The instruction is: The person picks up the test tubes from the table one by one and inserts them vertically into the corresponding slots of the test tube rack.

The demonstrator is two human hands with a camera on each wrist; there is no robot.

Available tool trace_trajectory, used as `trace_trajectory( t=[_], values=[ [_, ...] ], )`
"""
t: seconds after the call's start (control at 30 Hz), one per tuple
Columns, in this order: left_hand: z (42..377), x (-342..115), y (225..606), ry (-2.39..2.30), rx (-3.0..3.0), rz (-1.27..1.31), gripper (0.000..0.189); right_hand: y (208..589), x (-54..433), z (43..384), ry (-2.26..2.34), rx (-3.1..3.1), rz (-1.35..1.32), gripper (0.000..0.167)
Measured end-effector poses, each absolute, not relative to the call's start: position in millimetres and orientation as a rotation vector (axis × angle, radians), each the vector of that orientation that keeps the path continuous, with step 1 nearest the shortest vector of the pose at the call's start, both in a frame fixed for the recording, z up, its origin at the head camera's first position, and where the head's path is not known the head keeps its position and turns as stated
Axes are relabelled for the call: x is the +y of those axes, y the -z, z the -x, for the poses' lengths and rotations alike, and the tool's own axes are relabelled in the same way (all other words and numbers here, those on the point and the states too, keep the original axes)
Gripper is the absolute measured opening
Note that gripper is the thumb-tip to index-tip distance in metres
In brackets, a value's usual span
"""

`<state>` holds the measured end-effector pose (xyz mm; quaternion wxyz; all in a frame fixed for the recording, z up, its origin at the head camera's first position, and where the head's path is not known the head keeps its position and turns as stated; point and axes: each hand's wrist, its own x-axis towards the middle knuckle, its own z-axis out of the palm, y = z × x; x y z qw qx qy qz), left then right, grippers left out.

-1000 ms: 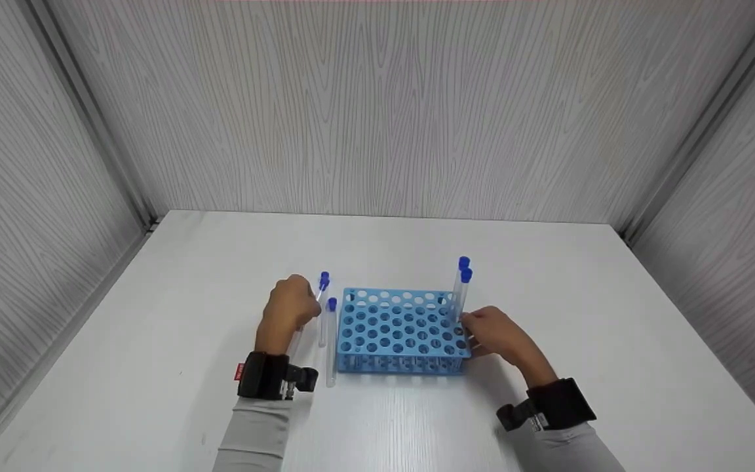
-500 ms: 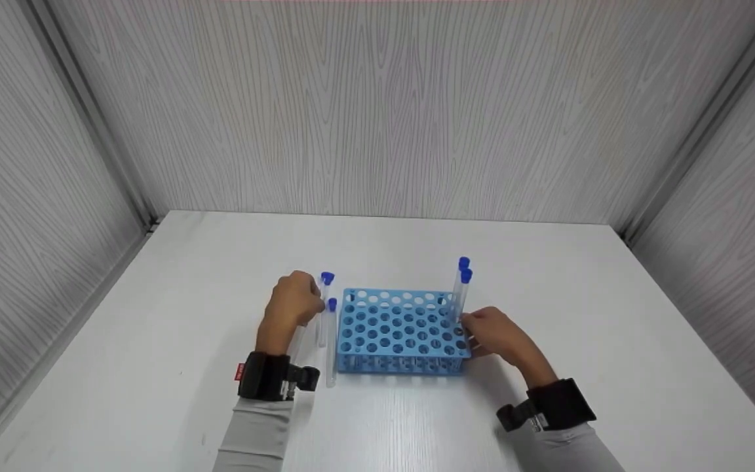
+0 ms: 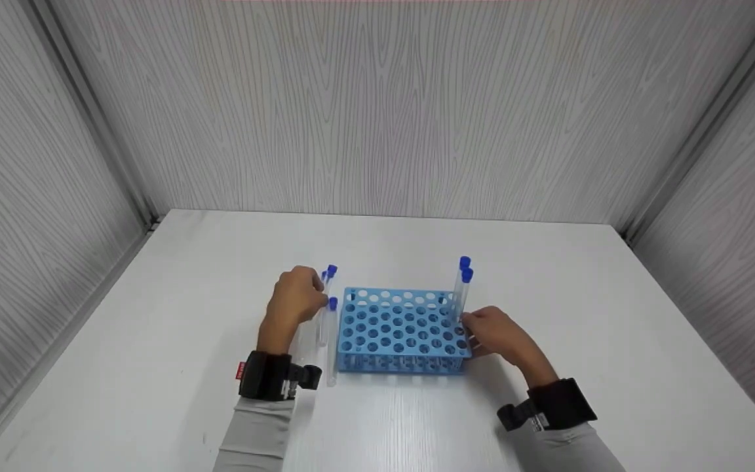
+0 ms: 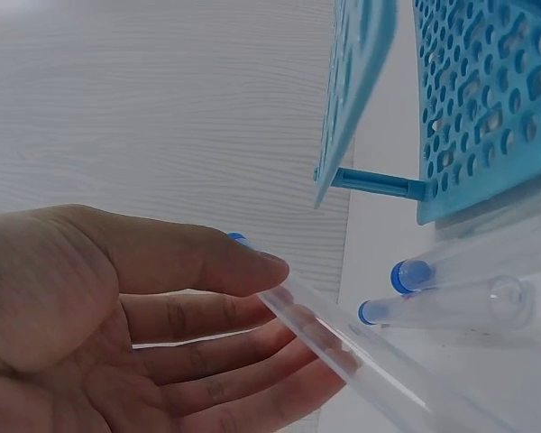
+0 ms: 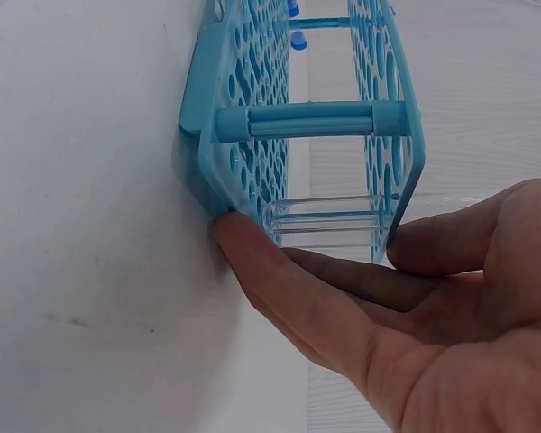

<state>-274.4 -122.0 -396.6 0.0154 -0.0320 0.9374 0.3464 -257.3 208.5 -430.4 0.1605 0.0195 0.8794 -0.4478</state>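
My left hand [image 3: 293, 300] pinches a clear, blue-capped test tube [image 4: 320, 334] between thumb and fingers near its cap, holding it tilted. Two more capped test tubes lie on the table just left of the rack: one [image 3: 331, 347] close along its side, another [image 4: 455, 305] partly behind my left hand. The light-blue test tube rack [image 3: 390, 356] has rows of round holes. My right hand [image 3: 495, 334] holds the rack's right end, thumb at the upper plate and fingertips at the lower plate. Two capped test tubes [image 3: 461, 298] stand upright in its far right corner.
The white table [image 3: 548, 275] ends at a grey wood-grain panel [image 3: 377, 118] at the back. Similar panels [image 3: 23, 196] rise on the left and right.
My left hand has lifted slightly away and to the right, raising the pinched test tube's cap above the lying ones. The right hand and the rack stay put.
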Motion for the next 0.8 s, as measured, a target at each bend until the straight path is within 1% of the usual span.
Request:
trace_trajectory(
  t=[0.3,0.8],
  values=[
    [271.3,-115.7,388.3,-1.097,2.934,0.077,0.031,429.1,207.0,259.2,1.244,2.521,-0.083,0.044],
    [264.3,-109.8,377.3,-1.177,2.997,-0.002,0.027,431.8,208.2,258.2,1.245,2.534,-0.088,0.043]
  ],
)
